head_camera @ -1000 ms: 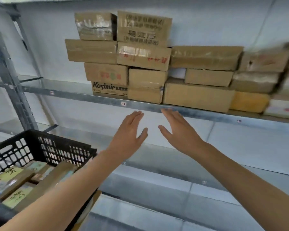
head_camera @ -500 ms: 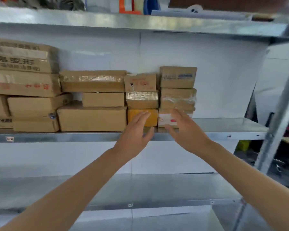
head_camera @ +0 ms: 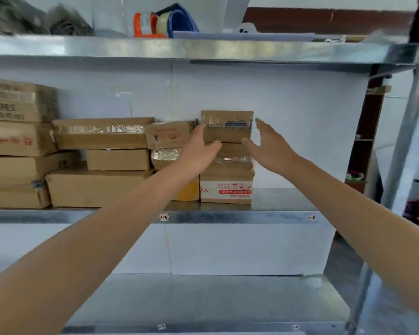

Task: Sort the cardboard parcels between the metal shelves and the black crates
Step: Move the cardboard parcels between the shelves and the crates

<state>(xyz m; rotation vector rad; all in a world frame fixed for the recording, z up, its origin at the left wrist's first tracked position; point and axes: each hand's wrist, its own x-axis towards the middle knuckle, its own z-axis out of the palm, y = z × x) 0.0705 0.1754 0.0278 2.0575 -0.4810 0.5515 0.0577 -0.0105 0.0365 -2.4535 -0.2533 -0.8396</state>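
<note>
The grey galvanised metal shelf (head_camera: pixel 276 217) ran across the middle of the frame, its left half packed with brown cardboard parcels (head_camera: pixel 99 187). At the right end of that row stood a three-high stack, topped by a small brown cardboard parcel with a blue-printed label (head_camera: pixel 228 126), its long axis running left to right. It sat between the two hands: the left hand (head_camera: pixel 198 148) lay against its left edge, fingers straight and thumb under the front corner, seemingly touching; the right hand (head_camera: pixel 270 143) hovered just beside its right edge, fingers spread, gripping nothing
</note>
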